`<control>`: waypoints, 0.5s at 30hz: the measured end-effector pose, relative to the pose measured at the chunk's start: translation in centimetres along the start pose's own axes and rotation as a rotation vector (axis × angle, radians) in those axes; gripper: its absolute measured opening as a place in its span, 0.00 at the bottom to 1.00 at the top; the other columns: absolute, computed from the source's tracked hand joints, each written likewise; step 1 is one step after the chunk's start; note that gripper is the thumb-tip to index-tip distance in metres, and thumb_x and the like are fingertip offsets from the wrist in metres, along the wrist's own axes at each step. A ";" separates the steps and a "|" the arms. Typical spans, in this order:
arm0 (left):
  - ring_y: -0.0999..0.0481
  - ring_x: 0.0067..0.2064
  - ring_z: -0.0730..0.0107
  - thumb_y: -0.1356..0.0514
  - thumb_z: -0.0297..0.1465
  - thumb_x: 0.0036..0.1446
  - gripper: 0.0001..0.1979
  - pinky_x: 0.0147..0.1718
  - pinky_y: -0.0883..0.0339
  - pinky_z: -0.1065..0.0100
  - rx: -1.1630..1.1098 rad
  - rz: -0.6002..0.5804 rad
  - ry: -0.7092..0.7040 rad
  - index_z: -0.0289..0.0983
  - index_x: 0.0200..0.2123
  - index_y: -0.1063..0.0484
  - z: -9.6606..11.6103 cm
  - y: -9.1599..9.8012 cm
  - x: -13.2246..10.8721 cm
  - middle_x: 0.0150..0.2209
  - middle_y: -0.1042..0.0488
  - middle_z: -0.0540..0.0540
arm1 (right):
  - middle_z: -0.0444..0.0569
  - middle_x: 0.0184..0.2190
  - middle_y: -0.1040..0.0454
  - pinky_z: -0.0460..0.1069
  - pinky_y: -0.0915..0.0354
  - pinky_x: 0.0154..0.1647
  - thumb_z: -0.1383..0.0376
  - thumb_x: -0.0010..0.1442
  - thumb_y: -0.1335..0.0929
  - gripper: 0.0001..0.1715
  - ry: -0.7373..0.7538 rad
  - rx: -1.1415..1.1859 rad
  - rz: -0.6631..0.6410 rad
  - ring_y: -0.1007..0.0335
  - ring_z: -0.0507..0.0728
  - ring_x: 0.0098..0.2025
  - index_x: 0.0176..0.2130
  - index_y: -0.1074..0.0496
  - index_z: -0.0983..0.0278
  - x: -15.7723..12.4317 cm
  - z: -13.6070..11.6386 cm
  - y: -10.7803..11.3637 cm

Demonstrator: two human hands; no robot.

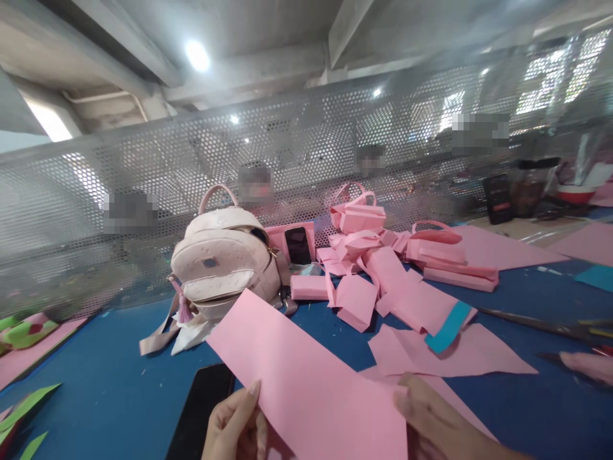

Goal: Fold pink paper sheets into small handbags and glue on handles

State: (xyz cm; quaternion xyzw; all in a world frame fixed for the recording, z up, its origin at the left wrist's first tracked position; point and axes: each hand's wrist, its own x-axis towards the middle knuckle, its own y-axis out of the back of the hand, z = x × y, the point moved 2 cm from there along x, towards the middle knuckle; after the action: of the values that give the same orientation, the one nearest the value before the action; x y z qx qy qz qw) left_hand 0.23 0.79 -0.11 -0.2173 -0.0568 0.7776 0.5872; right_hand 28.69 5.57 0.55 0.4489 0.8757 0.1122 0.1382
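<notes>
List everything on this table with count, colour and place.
pink sheet: one, pink, held by both hands
backpack: one, pale pink, centre left
flat phone: one, black, beside left hand
propped phone: one, black, right of backpack
folded paper pile: many pieces, pink, centre back
teal strip: one, teal, right of centre
scissors: one pair, dark, far right
table: one, blue, underneath
left hand: one, bottom centre, gripping sheet
right hand: one, bottom right, gripping sheet
</notes>
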 end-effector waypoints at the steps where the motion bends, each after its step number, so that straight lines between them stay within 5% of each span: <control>1: 0.39 0.13 0.79 0.28 0.55 0.45 0.34 0.17 0.44 0.75 0.000 0.005 0.001 0.37 0.10 0.37 -0.1 0.0 0.0 0.09 0.37 0.50 | 0.37 0.14 0.42 0.46 0.45 0.17 0.37 0.70 0.49 0.39 -0.032 0.036 0.026 0.44 0.50 0.15 0.33 0.31 0.62 0.6 0.2 -0.1; 5: 0.40 0.13 0.80 0.28 0.55 0.46 0.34 0.17 0.43 0.75 0.001 0.003 -0.003 0.36 0.10 0.37 -0.3 0.2 0.2 0.09 0.37 0.50 | 0.36 0.10 0.50 0.48 0.53 0.17 0.29 0.62 0.50 0.41 -0.094 0.136 0.087 0.51 0.51 0.13 0.26 0.40 0.58 2.1 0.4 0.0; 15: 0.34 0.14 0.74 0.29 0.54 0.49 0.33 0.18 0.43 0.73 -0.026 -0.081 0.023 0.37 0.10 0.36 -0.1 -0.4 -0.1 0.10 0.34 0.48 | 0.39 0.21 0.45 0.47 0.50 0.25 0.26 0.58 0.44 0.44 -0.002 0.321 0.069 0.52 0.50 0.24 0.22 0.43 0.61 2.1 -1.1 0.6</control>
State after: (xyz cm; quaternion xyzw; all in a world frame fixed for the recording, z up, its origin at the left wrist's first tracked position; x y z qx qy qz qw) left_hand 0.64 0.82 -0.01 -0.2315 -0.0688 0.7498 0.6160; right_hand 27.58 7.60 1.52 0.4952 0.8662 -0.0247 0.0616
